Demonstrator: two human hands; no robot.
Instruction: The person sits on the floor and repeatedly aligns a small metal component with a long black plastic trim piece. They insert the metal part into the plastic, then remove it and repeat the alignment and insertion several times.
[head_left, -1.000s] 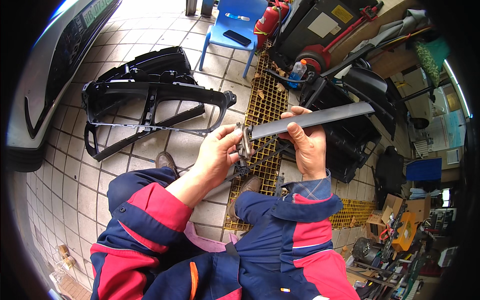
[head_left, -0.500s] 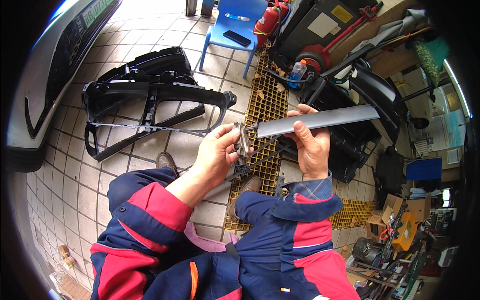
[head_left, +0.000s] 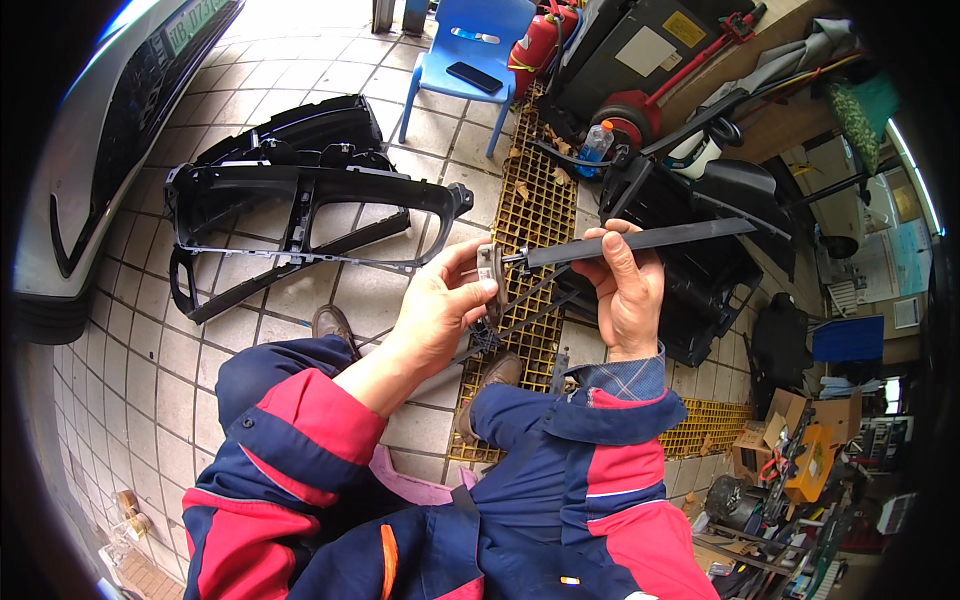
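Observation:
Between the fingers and thumb of my left hand (head_left: pixel 432 308) is a small grey-brown, roughly oval bracket (head_left: pixel 490 272), held near the middle of the view. A long dark grey slat (head_left: pixel 690 234) extends rightward from it, seen nearly edge-on. Thin pins at the slat's left end reach to the bracket; whether they are seated in it I cannot tell. My right hand (head_left: pixel 630 290) grips the slat close to its left half, thumb on top and fingers behind. On the floor to the left lies a black plastic frame (head_left: pixel 385 187) with large openings, next to other black parts.
A blue chair (head_left: pixel 465 75) bears a phone (head_left: pixel 474 77). Behind it are a red fire extinguisher (head_left: pixel 537 48) and a bottle of blue liquid (head_left: pixel 596 147). Yellow floor grating (head_left: pixel 530 185) runs beneath my hands. Black panels (head_left: pixel 700 290) lie at right; a car's front (head_left: pixel 75 190) stands at left.
The slat has turned about its length, from its broad face showing to nearly edge-on. The bracket has turned too, and my left thumb has shifted lower on it.

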